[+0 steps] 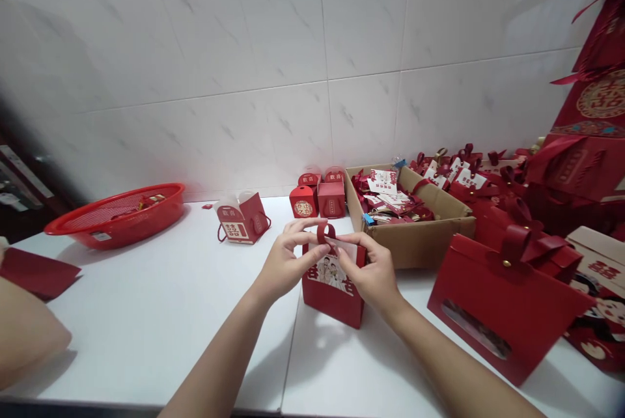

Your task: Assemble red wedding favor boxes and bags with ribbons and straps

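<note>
Between the worktop's (161,320) front and back edges, red gift box (328,295) stands upright; left hand (288,258) and right hand (375,269) pinch the ribbon (321,232) at its top. Ribbon could slip if either pinch loosens; uneven pulling might crease box.

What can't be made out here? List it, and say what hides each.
Head view, inside of the red gift box: hidden by its front, the left hand and the right hand.
Head view, bottom of the cardboard box: covered by cards and red pieces.
Head view, print on the label of the red basket: too small.
Head view, far side of the stacked boxes: cut off by the right edge.
</note>
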`<state>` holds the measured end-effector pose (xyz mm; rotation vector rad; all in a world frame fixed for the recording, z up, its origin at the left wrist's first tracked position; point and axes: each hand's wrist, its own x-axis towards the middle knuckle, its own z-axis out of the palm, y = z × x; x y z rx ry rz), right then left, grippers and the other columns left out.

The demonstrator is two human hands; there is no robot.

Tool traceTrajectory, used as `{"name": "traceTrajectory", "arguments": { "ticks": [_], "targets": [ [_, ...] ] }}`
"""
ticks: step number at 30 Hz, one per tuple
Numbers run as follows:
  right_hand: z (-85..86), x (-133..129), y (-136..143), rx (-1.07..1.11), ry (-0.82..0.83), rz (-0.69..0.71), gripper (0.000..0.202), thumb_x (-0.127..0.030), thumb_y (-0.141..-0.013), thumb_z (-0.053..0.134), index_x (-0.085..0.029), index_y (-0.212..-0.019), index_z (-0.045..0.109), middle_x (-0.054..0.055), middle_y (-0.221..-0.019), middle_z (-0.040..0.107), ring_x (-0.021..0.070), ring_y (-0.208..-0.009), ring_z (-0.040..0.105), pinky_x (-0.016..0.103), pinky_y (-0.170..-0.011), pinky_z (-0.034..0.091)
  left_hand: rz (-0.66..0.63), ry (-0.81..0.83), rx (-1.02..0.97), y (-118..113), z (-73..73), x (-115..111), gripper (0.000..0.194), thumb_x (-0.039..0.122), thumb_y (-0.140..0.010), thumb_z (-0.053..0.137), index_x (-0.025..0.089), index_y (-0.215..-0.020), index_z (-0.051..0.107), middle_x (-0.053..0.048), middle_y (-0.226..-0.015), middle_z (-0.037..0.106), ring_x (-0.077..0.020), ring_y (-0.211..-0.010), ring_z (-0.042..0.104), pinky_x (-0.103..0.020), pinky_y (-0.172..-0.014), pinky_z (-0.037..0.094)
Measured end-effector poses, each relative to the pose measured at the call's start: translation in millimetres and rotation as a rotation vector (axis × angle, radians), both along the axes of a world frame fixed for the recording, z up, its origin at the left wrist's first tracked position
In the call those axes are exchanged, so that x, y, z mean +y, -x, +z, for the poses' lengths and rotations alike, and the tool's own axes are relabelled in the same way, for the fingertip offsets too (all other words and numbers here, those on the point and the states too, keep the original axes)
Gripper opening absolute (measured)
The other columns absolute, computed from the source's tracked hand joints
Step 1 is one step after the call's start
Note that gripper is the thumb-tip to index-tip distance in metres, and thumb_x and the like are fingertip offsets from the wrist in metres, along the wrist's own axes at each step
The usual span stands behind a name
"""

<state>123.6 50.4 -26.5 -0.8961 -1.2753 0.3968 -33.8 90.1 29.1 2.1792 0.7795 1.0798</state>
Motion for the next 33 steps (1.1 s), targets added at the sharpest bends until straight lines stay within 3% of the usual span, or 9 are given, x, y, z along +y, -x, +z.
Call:
{"name": "traceTrajectory", "arguments": {
  "ticks": [9,20,28,33],
  "targets": [
    [1.0,-3,0,-0.021,-0.016,0.000,0.010,-0.019,-0.078,0.059,-0.019,-0.087,0.063,0.002,-0.086,0.068,0.0176,-0.079,0.065,0.028,-0.075,0.050,0.053,0.159,-0.230,-14,-9.6,1,0.011,0.032,-0.075,0.070,0.022,-0.080,0.073,-0.008,-0.113,0.061,-0.0261,-0.111,0.054,-0.040,-0.095,0.041],
    [3.6,-2,1,-0.022,-0.023,-0.002,0.009,-0.018,-0.077,0.058,-0.019,-0.085,0.062,0.000,-0.081,0.067,0.0159,-0.075,0.063,0.026,-0.070,0.049,0.115,0.112,-0.209,-22,-8.0,1,0.015,0.033,-0.072,0.071,0.018,-0.070,0.067,-0.009,-0.112,0.061,-0.0261,-0.106,0.056,-0.037,-0.090,0.043],
    [2.9,-5,0,0.011,0.024,0.026,0.010,-0.023,-0.078,0.058,-0.019,-0.087,0.061,0.003,-0.085,0.067,0.0186,-0.080,0.063,0.029,-0.075,0.049,0.086,0.225,-0.423,-29,-20.6,4,0.034,0.029,-0.069,0.074,0.021,-0.087,0.045,-0.004,-0.107,0.060,-0.0195,-0.099,0.060,-0.030,-0.080,0.049],
    [3.3,-5,-1,0.030,0.041,0.079,0.015,-0.029,-0.076,0.066,-0.020,-0.087,0.061,0.002,-0.085,0.066,0.0180,-0.081,0.063,0.028,-0.075,0.049,0.105,0.168,-0.502,-34,-26.8,-2,0.052,0.025,-0.070,0.074,0.027,-0.106,0.036,-0.003,-0.109,0.058,-0.0164,-0.094,0.061,-0.029,-0.079,0.049]
  ]
}}
